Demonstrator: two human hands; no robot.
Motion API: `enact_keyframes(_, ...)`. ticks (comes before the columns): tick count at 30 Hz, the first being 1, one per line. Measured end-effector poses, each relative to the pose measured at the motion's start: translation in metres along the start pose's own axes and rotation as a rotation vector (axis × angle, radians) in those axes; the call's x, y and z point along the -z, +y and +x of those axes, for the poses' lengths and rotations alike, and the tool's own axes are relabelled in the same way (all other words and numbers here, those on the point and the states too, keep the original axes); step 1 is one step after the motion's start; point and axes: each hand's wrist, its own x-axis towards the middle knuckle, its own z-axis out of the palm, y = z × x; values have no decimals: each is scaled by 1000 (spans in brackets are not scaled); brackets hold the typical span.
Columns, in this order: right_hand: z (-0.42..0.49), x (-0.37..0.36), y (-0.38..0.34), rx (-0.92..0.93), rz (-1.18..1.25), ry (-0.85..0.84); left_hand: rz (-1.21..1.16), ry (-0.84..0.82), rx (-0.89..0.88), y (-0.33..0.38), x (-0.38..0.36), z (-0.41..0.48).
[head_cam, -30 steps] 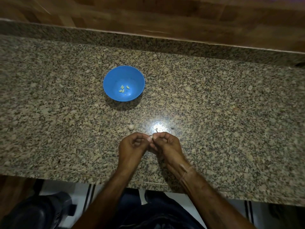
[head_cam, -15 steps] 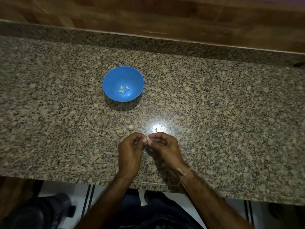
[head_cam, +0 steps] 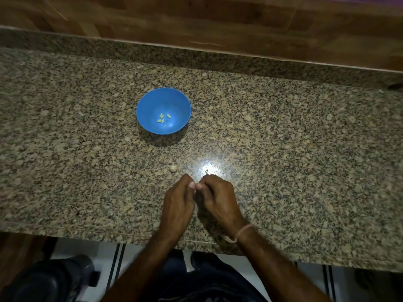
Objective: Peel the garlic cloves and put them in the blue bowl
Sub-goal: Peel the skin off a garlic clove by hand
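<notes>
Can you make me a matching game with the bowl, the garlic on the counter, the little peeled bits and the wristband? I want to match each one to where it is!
Things:
1. bowl
2. unpeeled garlic
3. peeled cloves
4. wristband

Places:
A. on the right wrist
B. inside the bowl
C. on the counter, beyond the garlic
D. on the counter, just beyond the left hand

Pairs: 1-C, 2-D, 3-B, 4-A

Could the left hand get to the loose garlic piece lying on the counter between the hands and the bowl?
Probably yes: the garlic piece lies just beyond the left hand on bare counter, nothing between, though both hands are pinched together now.
</notes>
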Motion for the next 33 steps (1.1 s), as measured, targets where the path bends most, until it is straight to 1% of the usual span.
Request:
enact_keyframes(2, -1, 0, -2, -50, 74, -29, -33, 5, 16, 1, -1, -1)
enact_keyframes(4, -2, 0, -5, -167, 248, -92, -71, -10, 60, 1, 0, -2)
enact_keyframes(5, -2, 0, -6, -210, 308, -115, -132, -38, 119, -1, 0, -2)
enact_keyframes(6, -3, -1, -6, -213, 332, -120, -240, -80, 215, -4, 0, 0)
enact_keyframes(8, -5, -1, -7, -204, 266, -109, -455, -175, 409, -3, 2, 4)
enact_keyframes(9, -5, 0, -8, -186, 230, -109, -488, -186, 437, -2, 3, 4)
enact_keyframes(10, -5, 1, -8, -186, 221, -115, -439, -159, 379, 0, 3, 4)
enact_keyframes(11, -4, 2, -10, -186, 186, -132, -321, -106, 254, 2, 3, 2)
enact_keyframes(12, -1, 2, -13, -246, 196, -164, -206, -54, 143, 3, 5, 1)
enact_keyframes(13, 2, 3, -17, -311, 190, -214, -148, -24, 74, 5, 6, 0)
enact_keyframes(14, 4, 3, -18, -378, 258, -246, -119, -26, 42, 5, 6, 0)
enact_keyframes(15, 4, 4, -17, -348, 249, -248, -111, -60, 45, 2, 6, 2)
enact_keyframes(16, 3, 4, -16, -311, 254, -212, -142, -124, 110, -3, 5, 6)
enact_keyframes(17, 1, 4, -15, -235, 197, -168, -215, -185, 229, -6, 5, 10)
enact_keyframes(18, -2, 6, -13, -211, 193, -142, -250, -226, 350, -4, 6, 14)
enact_keyframes(19, -5, 7, -10, -138, 92, -134, -306, -247, 447, -1, 7, 17)
enact_keyframes(20, -5, 8, -9, -131, 53, -145, -277, -225, 408, 1, 5, 17)
enact_keyframes(21, -2, 5, -7, -150, 54, -186, -236, -182, 324, 5, 3, 13)
enact_keyframes(23, 5, 4, -15, -403, 272, -291, -121, -54, 150, 10, 2, 3)
enact_keyframes(24, 8, 4, -18, -507, 382, -306, -89, -17, 110, 9, 2, 2)
enact_keyframes(25, 7, 2, -19, -485, 367, -281, -119, -23, 104, 9, 2, 3)
enact_keyframes(26, 6, 1, -19, -450, 374, -205, -194, -55, 168, 5, 1, 6)
enact_keyframes(28, -2, 3, -16, -331, 321, -90, -417, -190, 415, 1, 2, 14)
enact_keyframes(29, -3, 2, -9, -264, 218, -77, -428, -227, 477, 3, 4, 15)
enact_keyframes(30, -2, 3, -7, -293, 250, -86, -365, -216, 430, 3, 4, 14)
enact_keyframes(31, 0, 1, -6, -326, 274, -149, -233, -156, 302, 2, 2, 11)
enact_keyframes(32, 5, -3, -6, -459, 391, -218, -92, -67, 164, -1, 2, 7)
enact_keyframes(33, 10, -4, -8, -589, 422, -285, -27, -13, 88, 0, 2, 1)
